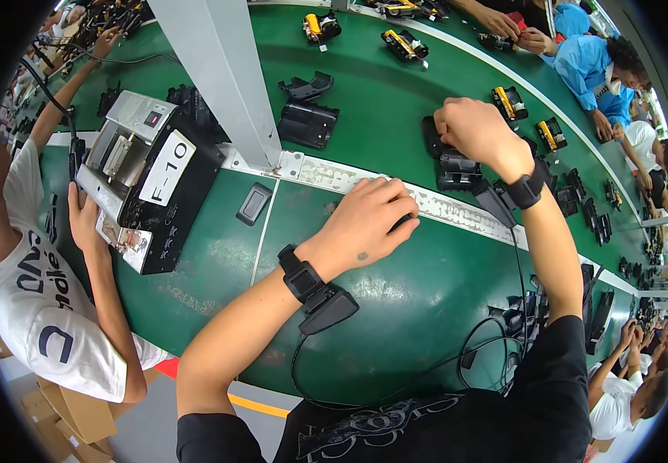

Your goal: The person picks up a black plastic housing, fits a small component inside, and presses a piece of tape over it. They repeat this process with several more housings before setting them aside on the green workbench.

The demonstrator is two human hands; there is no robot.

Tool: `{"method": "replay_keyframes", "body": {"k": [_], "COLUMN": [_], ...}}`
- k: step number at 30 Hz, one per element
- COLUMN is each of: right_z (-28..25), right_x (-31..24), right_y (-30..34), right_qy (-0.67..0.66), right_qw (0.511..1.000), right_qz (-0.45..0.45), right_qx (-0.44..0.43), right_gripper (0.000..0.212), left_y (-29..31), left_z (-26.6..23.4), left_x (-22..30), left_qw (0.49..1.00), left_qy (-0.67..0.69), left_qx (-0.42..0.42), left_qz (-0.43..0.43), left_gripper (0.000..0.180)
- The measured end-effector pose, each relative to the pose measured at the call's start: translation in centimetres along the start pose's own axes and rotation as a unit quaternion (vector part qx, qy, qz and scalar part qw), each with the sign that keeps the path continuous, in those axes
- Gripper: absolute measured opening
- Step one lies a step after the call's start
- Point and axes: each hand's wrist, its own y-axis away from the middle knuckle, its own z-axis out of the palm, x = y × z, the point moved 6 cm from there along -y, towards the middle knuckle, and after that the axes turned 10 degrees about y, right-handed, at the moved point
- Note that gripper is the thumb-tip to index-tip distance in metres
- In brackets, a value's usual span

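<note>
My right hand (482,133) is closed at the far side of the metal strip, its fingers curled onto a black plastic housing (432,139); the fingertips are partly hidden. Just below that hand lies another black housing (457,171). My left hand (368,220) rests at the near edge of the metal strip (334,174), fingers bent and thumb apart, with no held thing visible. A small dark piece (331,207) shows beside its fingers. Left of it, a small black rectangular part (253,204) lies on the green table (233,251).
A boxy machine (148,177) stands at the left beside a co-worker's hand (83,212). A grey post (222,77) rises behind the strip. Black shells (308,123) and yellow-and-black assemblies (405,46) lie on the far green surface. Cables (465,351) loop near my right side.
</note>
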Motion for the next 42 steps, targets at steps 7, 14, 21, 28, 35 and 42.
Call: {"method": "replay_keyframes", "body": {"k": [7,14,21,28,35,42], "right_z": [-6.1,-5.4,-4.1,-4.4,-2.8,-0.2], "right_x": [-10.9,-12.5,-11.2,-8.3,-6.5,-4.3], "right_y": [-4.3,-8.1,-8.6,-3.1,9.3,25.6], "right_qy": [-0.157,-0.138,-0.201,-0.231,-0.293,-0.306], "right_qw": [0.952,0.966,0.966,0.946,0.937,0.948], "right_qz": [-0.090,-0.083,-0.079,-0.110,-0.095,0.068], "right_qx": [0.248,0.203,0.140,0.197,0.165,0.050], "right_gripper": [0.024,0.026,0.017,0.011,0.019,0.038], "left_y": [0.1,0.1,0.1,0.1,-0.7,0.0], "left_z": [0.4,0.3,0.0,-1.1,-2.9,-0.6], "left_x": [-0.8,-0.5,-0.5,0.4,1.2,0.1], "left_qw": [1.000,1.000,1.000,0.995,0.982,0.991], "left_qy": [-0.018,0.000,-0.009,-0.034,-0.116,-0.105], "left_qx": [-0.018,0.005,0.000,0.068,0.127,-0.050], "left_qz": [-0.009,0.013,-0.008,0.058,0.079,0.062], "left_gripper": [0.011,0.015,0.013,0.016,0.032,0.049]}}
